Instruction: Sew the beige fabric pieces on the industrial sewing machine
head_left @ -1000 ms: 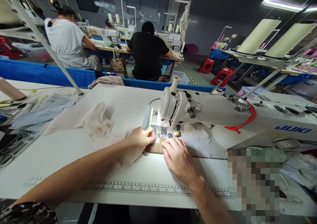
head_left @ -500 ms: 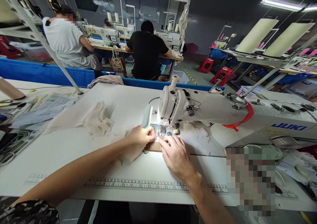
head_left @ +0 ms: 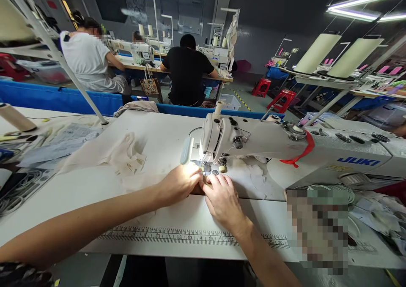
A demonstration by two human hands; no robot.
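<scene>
The white sewing machine (head_left: 253,139) stands in front of me, its small lamp (head_left: 187,149) lighting the needle area. Just left of the presser foot (head_left: 206,168), my left hand (head_left: 182,181) is closed in a pinch at the edge of thin pale fabric (head_left: 136,182), most of which its forearm and fingers cover. My right hand (head_left: 223,198) lies right of it, thumb and fingers drawn together on the same work close to the needle. The fingertips of both hands nearly meet. Between them a brown plate (head_left: 198,190) shows in part; the piece at the fingertips is mostly hidden.
Crumpled pale cloth (head_left: 128,154) lies left on the white table (head_left: 104,211), which has a printed ruler along its front. Papers (head_left: 60,141) and cords clutter the far left. Thread cones (head_left: 319,52) stand at right. Two people sit at machines beyond a blue partition (head_left: 95,103).
My left hand has turned and shifted slightly, covering more of the brown plate and the fabric below it. My right hand stays close to the needle. The whole view has tilted a little.
</scene>
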